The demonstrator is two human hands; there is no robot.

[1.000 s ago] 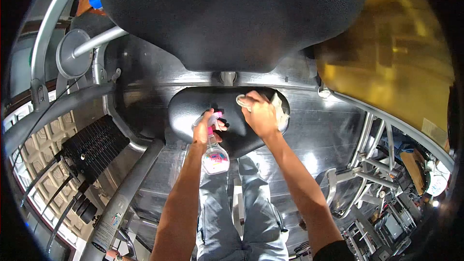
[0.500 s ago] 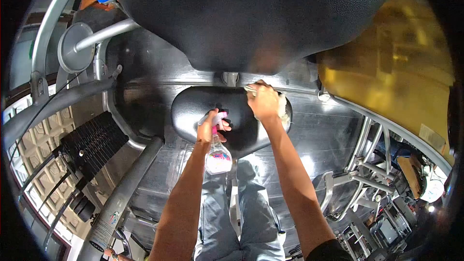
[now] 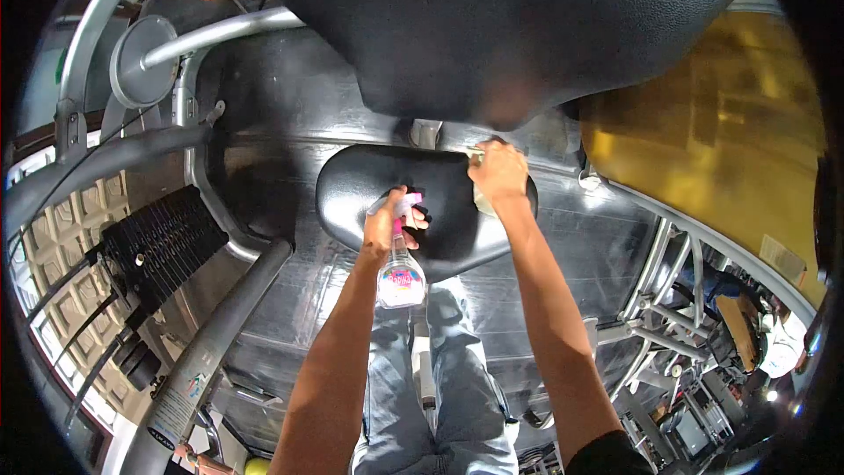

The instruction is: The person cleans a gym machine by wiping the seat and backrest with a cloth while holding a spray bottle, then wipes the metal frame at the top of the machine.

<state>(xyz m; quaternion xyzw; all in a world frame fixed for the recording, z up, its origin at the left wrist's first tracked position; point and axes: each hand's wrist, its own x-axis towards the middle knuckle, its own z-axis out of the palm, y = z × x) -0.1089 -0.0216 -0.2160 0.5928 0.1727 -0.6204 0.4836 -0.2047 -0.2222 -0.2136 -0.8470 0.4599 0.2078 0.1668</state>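
Note:
A clear spray bottle (image 3: pixel 402 281) with a pink and white trigger head hangs from my left hand (image 3: pixel 387 222), whose fingers wrap round its neck above the near left part of a black padded seat (image 3: pixel 352 189). At the seat's right end my right hand (image 3: pixel 501 171) presses down on a pale cloth (image 3: pixel 483 200). Most of the cloth is hidden under the palm and fingers. The seat's dark surface shows bright reflections between the two hands.
A large black backrest (image 3: pixel 492 26) overhangs the seat. Weight plates (image 3: pixel 167 233) and grey machine tubing (image 3: pixel 229 325) stand at left, a gold-coloured panel (image 3: pixel 703 141) at right. Metal frames (image 3: pixel 673 299) lie beyond. My legs (image 3: pixel 457 361) are below.
My right hand has moved slightly right and down over the seat's end with the cloth, less of which shows. The bottle has turned so its label shows. The whole view has shifted a little.

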